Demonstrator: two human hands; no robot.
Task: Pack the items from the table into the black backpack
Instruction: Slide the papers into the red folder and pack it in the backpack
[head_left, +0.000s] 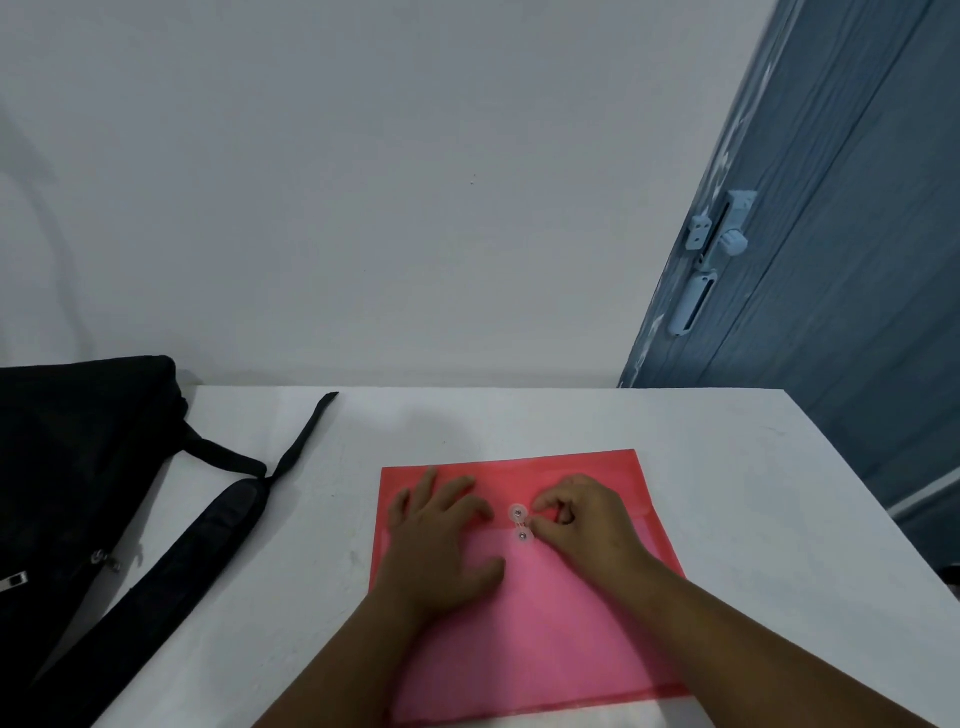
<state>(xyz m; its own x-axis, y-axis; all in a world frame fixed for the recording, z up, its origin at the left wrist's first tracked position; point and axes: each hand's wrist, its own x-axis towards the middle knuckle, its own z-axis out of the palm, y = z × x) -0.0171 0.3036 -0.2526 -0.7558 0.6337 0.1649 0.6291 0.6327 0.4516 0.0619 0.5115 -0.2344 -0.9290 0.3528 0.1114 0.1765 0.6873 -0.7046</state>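
1. The translucent pink plastic string-tie envelope (545, 597) lies flat on the white table (727, 467), right of the black fabric backpack (78, 467).
2. The right hand (582, 525) pinches the string at the 2 round clasp buttons (519, 524); wind it snugly.
3. The left hand (441, 540) presses flat, fingers spread; hold the flap steady.

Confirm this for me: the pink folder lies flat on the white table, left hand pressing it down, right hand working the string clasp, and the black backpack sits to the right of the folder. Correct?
Not quite. In the head view the black backpack lies to the left of the pink folder, not the right. The rest stands: folder flat on the white table, left hand pressing it down, right hand at the string clasp.
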